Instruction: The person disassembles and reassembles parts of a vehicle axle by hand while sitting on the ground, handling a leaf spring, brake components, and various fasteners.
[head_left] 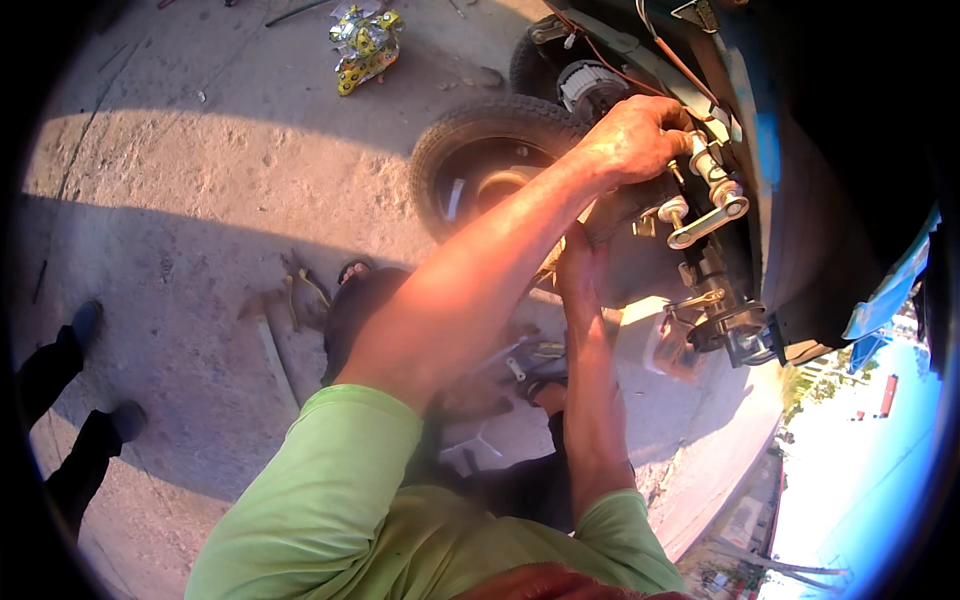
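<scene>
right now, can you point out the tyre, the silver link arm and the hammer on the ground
tyre (pixel 470 125), head view, top of the tread
silver link arm (pixel 705 222), head view, middle of the bar
hammer (pixel 275 360), head view, on the handle

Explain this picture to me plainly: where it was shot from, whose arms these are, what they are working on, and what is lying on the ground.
The picture comes from a wide fisheye camera worn on a person's head, looking down, so straight edges bend near the rim. The two bare arms in light green sleeves are that person's own. The left hand grips the silver metal linkage with round-ended arm under a dark vehicle body. The right hand reaches up just below it; what it holds is hidden. Behind the arms stands a small black rubber tyre. On the sandy concrete ground lie a wooden-handled hammer, some hand tools and a crumpled yellow-and-silver wrapper. Another person's dark shoes show at the left.
</scene>
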